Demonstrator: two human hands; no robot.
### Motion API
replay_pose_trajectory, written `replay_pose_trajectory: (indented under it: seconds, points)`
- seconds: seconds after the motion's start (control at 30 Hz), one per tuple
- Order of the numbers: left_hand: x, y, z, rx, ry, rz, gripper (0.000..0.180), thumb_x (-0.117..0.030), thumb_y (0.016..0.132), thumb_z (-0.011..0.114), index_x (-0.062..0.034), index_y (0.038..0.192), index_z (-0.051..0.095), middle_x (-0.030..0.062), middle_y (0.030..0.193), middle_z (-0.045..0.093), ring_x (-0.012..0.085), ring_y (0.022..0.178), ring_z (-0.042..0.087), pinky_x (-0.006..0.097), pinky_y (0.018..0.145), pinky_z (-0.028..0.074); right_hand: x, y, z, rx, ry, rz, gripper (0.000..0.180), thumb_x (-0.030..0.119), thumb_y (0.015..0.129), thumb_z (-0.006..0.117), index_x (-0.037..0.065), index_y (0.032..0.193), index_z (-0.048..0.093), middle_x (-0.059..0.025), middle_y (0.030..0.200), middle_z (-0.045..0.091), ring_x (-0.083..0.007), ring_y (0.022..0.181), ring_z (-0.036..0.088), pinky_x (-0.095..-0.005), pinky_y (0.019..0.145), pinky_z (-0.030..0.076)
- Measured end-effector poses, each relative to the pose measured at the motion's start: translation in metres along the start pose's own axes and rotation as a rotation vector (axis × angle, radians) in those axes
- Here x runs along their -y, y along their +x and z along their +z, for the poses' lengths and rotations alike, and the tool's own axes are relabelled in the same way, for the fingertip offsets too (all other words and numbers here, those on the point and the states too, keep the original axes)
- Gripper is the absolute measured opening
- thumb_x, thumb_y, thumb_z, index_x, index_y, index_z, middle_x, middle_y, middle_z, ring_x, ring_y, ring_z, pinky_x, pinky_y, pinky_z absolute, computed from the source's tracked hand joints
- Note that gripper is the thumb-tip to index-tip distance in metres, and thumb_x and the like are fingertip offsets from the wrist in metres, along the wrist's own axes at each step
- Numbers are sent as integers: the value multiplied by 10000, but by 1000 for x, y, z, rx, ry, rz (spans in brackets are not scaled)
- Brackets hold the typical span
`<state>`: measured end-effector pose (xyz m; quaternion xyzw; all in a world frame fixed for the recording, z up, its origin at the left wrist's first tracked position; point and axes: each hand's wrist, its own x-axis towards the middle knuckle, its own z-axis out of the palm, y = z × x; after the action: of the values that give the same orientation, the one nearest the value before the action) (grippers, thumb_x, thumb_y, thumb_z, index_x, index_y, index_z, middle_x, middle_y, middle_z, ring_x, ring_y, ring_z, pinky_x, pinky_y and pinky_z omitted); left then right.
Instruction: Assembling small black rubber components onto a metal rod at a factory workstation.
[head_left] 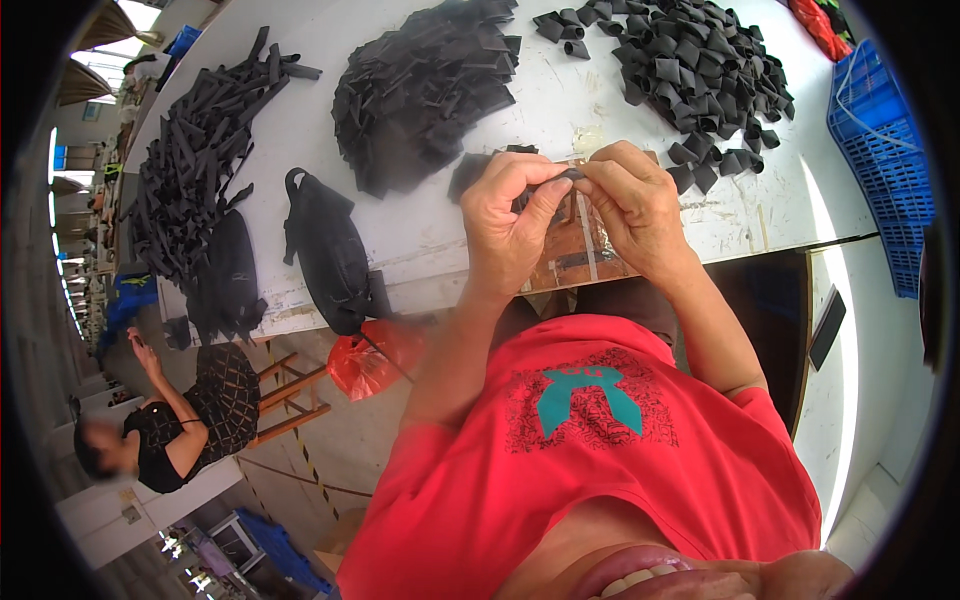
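Above the table's near edge, my left hand (pixel 508 215) and my right hand (pixel 635 205) meet, fingertips closed in a pinch. Between them is a small dark fabric piece (pixel 572 174), mostly covered by the fingers. Below the hands, a brown taped board (pixel 560 250) lies at the table edge. A heap of flat black fabric pieces (pixel 420 95) lies beyond my left hand. Farther right is a pile of folded black fabric loops (pixel 700 65), its nearest loops close to my right hand.
Black fabric strips (pixel 195 150) and a black pouch (pixel 325 245) lie at left on the white table (pixel 290 120). A blue crate (pixel 885 150) stands at right. Left of me are a red plastic bag (pixel 375 360), a wooden stool (pixel 290 395) and a seated person (pixel 170 430).
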<state>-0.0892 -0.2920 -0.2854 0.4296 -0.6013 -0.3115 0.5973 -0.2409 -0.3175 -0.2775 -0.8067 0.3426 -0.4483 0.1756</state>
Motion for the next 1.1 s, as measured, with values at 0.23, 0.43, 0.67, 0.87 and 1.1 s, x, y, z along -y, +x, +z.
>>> replay_pose_trajectory:
  seconds: [0.23,0.43,0.67,0.87,1.1]
  points:
    - [-5,8,-2,0,176,126,70,-1,751,648,12,814,622,79,791,610,152,699,558,252,650,442,3,-1,9,-97,-3,4,73,4,752,625,0,813,587,-110,731,541,-272,662,533,-339,561,420]
    - [-2,3,-2,-131,200,213,64,-11,687,651,-14,726,601,104,693,582,265,675,550,336,603,441,8,0,7,39,93,123,32,-6,813,554,-37,805,552,-116,728,522,-214,636,499,-273,581,393]
    - [-5,3,2,-125,223,180,90,-45,655,657,-24,644,570,98,659,564,276,688,554,365,608,447,5,-12,13,-55,-10,56,116,40,872,528,-35,783,528,-107,748,533,-199,649,493,-271,589,390]
    - [2,-1,6,-184,139,141,99,-64,668,660,-29,662,568,91,651,558,277,683,549,365,622,443,1,-13,25,-133,-60,-34,115,48,873,540,-36,798,517,-106,754,536,-197,645,495,-263,577,396]
    - [2,-17,1,-100,88,-62,134,-52,696,655,17,745,551,139,649,575,251,558,572,313,513,430,12,-11,12,-61,-78,64,97,48,889,521,-31,847,558,-60,736,531,-116,628,457,-240,567,379]
